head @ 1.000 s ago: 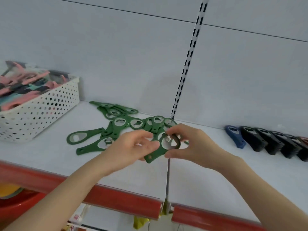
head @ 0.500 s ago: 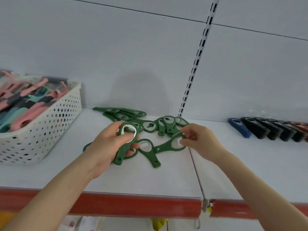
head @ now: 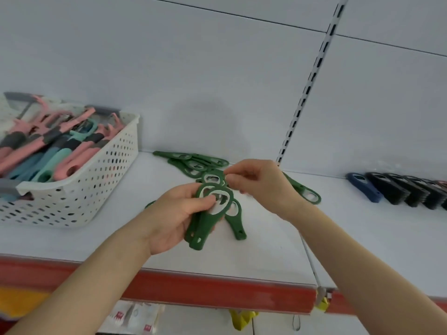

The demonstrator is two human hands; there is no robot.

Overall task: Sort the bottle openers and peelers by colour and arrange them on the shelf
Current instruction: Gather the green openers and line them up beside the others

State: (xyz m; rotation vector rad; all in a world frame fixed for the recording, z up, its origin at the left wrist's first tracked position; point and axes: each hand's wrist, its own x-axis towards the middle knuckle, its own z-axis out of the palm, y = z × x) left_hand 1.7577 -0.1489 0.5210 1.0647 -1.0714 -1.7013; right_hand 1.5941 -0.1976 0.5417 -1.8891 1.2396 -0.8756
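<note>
My left hand (head: 174, 218) grips a small stack of green bottle openers (head: 208, 223) above the white shelf (head: 266, 257), thumb pressed on the top one's metal ring. My right hand (head: 261, 182) hovers just behind the stack, fingers curled and pinching at another green opener (head: 212, 177) in the pile. One green opener (head: 235, 221) lies flat beside the stack, and another (head: 304, 192) sticks out to the right from under my right wrist. More green openers (head: 191, 162) lie spread at the back of the shelf.
A white perforated basket (head: 79, 192) at the left holds pink, teal and grey peelers and openers. A row of blue and black openers (head: 396, 191) stands at the right. A slotted upright (head: 307, 90) runs up the back wall. The shelf has a red front edge (head: 193, 288).
My left hand has gathered more green openers into a stack and lifted it. My right hand let go of the opener it held and moved back toward the pile.
</note>
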